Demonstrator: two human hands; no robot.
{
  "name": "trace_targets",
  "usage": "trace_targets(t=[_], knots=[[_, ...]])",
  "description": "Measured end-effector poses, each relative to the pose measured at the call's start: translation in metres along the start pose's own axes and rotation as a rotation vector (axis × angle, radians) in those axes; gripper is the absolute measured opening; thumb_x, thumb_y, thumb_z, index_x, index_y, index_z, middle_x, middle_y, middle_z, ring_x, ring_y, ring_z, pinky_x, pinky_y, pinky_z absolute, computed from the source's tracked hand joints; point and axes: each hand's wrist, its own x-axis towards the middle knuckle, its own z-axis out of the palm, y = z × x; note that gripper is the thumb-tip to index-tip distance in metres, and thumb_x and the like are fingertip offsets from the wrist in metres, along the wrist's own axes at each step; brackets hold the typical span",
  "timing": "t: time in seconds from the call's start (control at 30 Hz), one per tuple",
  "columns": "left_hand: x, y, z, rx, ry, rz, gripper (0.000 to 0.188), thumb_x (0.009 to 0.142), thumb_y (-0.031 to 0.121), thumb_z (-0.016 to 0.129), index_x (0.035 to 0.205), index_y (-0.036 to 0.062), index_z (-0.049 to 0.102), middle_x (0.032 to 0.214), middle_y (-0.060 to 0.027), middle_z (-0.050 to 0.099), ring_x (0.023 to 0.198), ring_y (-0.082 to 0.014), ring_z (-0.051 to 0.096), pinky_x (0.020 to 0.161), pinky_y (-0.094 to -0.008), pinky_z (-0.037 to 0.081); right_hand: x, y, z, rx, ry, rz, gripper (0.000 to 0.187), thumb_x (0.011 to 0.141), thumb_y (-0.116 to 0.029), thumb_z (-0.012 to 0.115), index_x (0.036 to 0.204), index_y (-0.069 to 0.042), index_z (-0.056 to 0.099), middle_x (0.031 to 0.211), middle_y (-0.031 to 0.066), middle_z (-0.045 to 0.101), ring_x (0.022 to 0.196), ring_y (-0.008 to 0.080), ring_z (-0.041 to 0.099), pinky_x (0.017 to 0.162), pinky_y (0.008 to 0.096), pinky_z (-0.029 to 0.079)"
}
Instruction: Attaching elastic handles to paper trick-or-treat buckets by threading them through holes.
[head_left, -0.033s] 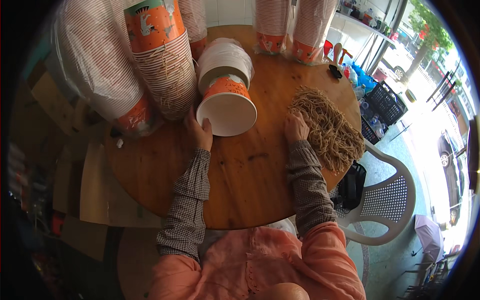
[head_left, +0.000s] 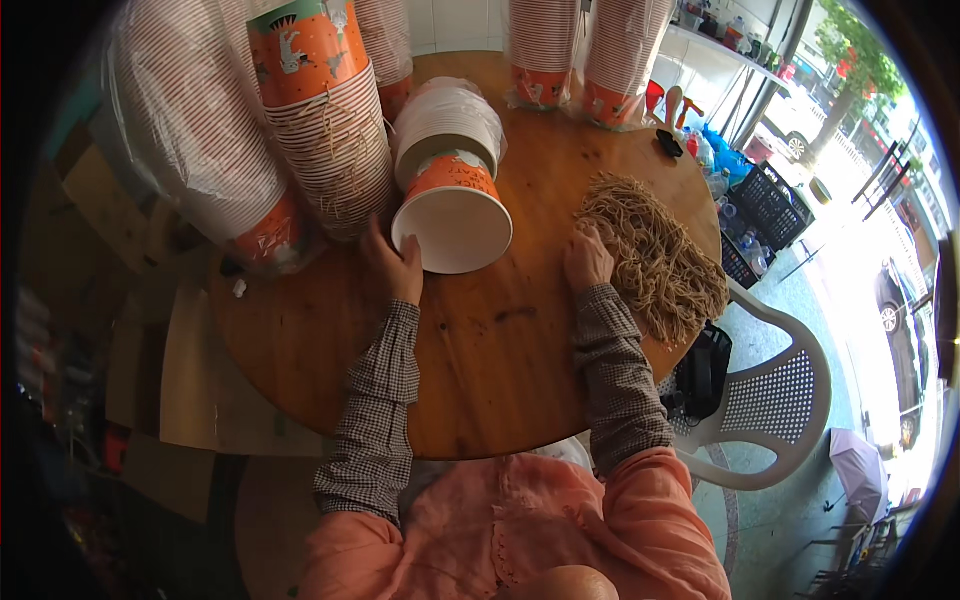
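An orange printed paper tub (head_left: 455, 230) lies on its side, its white open mouth toward me, with its base against a plastic-wrapped stack of white tubs (head_left: 445, 125). At its left rim is my left hand (head_left: 396, 265), open, the thumb overlapping the rim and the fingers spread away from the wall. My right hand (head_left: 590, 262) is closed at the left edge of a heap of thin tan strands (head_left: 660, 260); whatever its fingertips hold is hidden. Left of the tub leans a tall stack of orange tubs (head_left: 325, 140), tan strands hanging along its rims.
Plastic-wrapped tub stacks stand at the left (head_left: 190, 130) and far right (head_left: 615, 60) of the round wooden table (head_left: 480, 380). A small black object (head_left: 669, 143) lies near its far right edge. A white plastic chair (head_left: 790, 400) and black crates (head_left: 770, 205) are at the right.
My left hand's fingers have spread slightly away from the tub. My right hand has shifted very slightly left. The tub and the strands look the same.
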Motion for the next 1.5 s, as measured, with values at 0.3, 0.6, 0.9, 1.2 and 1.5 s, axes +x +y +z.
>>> trace_targets(t=[0.3, 0.6, 0.9, 1.2, 1.5], knots=[[-0.035, 0.098, -0.021, -0.852, -0.559, -0.35, 0.024, 0.098, 0.013, 0.052, 0.115, -0.0019, 0.061, 0.102, -0.007, 0.066, 0.091, -0.0135, 0.062, 0.083, -0.0263, 0.049, -0.025, -0.062, -0.041, 0.888, -0.476, -0.183, 0.013, 0.086, -0.011, 0.063, 0.094, 0.0, 0.065, 0.073, 0.006, 0.061, 0.065, 0.0124, 0.058, 0.061, 0.0263, 0.049], [-0.046, 0.1, -0.014, -0.674, -0.866, -0.485, 0.015, 0.092, 0.01, 0.062, 0.094, -0.0034, 0.066, 0.081, -0.0054, 0.067, 0.075, -0.0098, 0.062, 0.066, -0.0235, 0.049, -0.019, -0.051, -0.042, 0.872, -0.515, -0.208, 0.016, 0.087, -0.014, 0.064, 0.094, 0.001, 0.064, 0.072, 0.0042, 0.062, 0.066, 0.0097, 0.059, 0.06, 0.0265, 0.049], [-0.017, 0.095, -0.039, -1.248, -0.725, -0.997, 0.016, 0.095, 0.015, 0.058, 0.087, 0.0011, 0.061, 0.066, 0.0011, 0.049, 0.057, -0.0093, 0.046, 0.057, -0.0256, 0.043, 0.009, 0.046, -0.039, -0.044, -0.082, 0.104, 0.021, 0.08, -0.009, 0.059, 0.099, -0.007, 0.065, 0.109, 0.014, 0.061, 0.1, 0.0345, 0.058, 0.082, 0.0416, 0.048], [-0.016, 0.085, -0.045, -1.235, -0.889, -1.274, 0.015, 0.093, 0.021, 0.061, 0.092, 0.0061, 0.064, 0.074, -0.0007, 0.062, 0.058, -0.0096, 0.057, 0.051, -0.0231, 0.045, -0.01, -0.036, -0.056, 0.074, 0.35, -0.281, 0.024, 0.08, -0.002, 0.058, 0.102, -0.006, 0.067, 0.1, 0.0072, 0.067, 0.097, 0.026, 0.058, 0.083, 0.0395, 0.047], [-0.015, 0.078, -0.041, -1.005, -1.049, -1.12, 0.015, 0.092, 0.019, 0.062, 0.091, 0.0045, 0.065, 0.068, 0.0017, 0.056, 0.049, -0.0055, 0.046, 0.045, -0.0197, 0.035, -0.028, -0.069, -0.042, 0.831, -0.444, -0.142, 0.015, 0.087, -0.011, 0.064, 0.091, 0.003, 0.065, 0.077, 0.0065, 0.065, 0.07, 0.0105, 0.061, 0.061, 0.0268, 0.05]])
